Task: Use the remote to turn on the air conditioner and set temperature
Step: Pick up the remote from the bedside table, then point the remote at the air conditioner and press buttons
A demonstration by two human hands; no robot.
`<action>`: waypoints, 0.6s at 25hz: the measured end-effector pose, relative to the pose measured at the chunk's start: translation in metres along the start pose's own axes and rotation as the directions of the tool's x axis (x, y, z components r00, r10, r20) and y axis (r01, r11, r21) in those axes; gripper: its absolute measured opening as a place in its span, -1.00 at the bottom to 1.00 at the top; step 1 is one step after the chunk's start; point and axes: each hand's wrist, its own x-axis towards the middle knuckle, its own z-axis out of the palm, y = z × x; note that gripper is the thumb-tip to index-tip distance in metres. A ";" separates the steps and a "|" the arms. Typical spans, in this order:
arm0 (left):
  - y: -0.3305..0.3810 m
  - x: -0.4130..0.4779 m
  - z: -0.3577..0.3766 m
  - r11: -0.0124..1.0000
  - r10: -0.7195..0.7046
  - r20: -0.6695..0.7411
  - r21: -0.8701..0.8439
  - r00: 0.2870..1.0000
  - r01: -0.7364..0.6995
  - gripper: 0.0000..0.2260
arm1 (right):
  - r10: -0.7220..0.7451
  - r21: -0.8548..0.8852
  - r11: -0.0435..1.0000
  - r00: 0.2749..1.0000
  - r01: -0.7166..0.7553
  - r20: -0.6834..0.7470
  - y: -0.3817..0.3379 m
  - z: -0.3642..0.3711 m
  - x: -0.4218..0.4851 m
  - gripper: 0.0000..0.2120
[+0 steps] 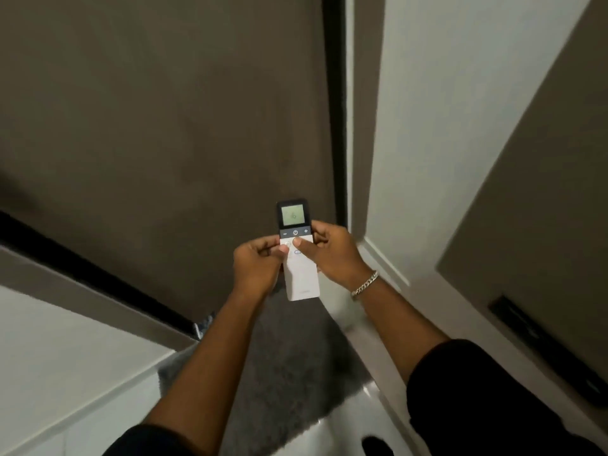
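Observation:
A slim white remote (301,278) with a dark top and a lit greenish screen is held upright in front of me, at the centre of the head view. My left hand (258,264) grips its left edge, thumb resting on the white button area. My right hand (332,253) grips the right edge, its thumb lying across the buttons just below the dark strip with minus, power and plus. The screen shows faint digits that I cannot read. No air conditioner is in view.
A brown wall panel (164,110) fills the area ahead, with a black vertical strip (335,110) beside a white frame (427,126). A grey rug (289,373) lies below. A white surface (49,357) sits at lower left. A chain bracelet (365,284) circles the right wrist.

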 end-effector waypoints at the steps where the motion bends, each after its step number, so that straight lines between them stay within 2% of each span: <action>1: 0.027 -0.003 -0.027 0.998 0.049 -0.034 -0.038 0.998 -0.050 -0.82 | -0.057 0.013 0.998 0.998 0.057 0.020 -0.035 0.016 0.003 -0.65; 4: 0.113 -0.019 -0.097 0.973 0.210 -0.068 -0.080 0.975 -0.215 -0.85 | -0.238 0.062 0.971 0.966 0.232 0.100 -0.138 0.055 0.011 -0.68; 8: 0.222 -0.058 -0.179 0.885 0.434 -0.184 -0.096 0.882 -0.455 -0.84 | -0.472 0.122 0.881 0.860 0.457 0.195 -0.272 0.104 0.002 -0.77; 12: 0.318 -0.105 -0.242 0.771 0.601 -0.283 -0.044 0.748 -0.636 -0.81 | -0.664 0.182 0.748 0.721 0.639 0.197 -0.394 0.136 -0.026 -0.77; 15: 0.383 -0.144 -0.274 0.648 0.729 -0.308 0.026 0.611 -0.761 -0.83 | -0.785 0.212 0.620 0.592 0.756 0.183 -0.477 0.142 -0.058 -0.79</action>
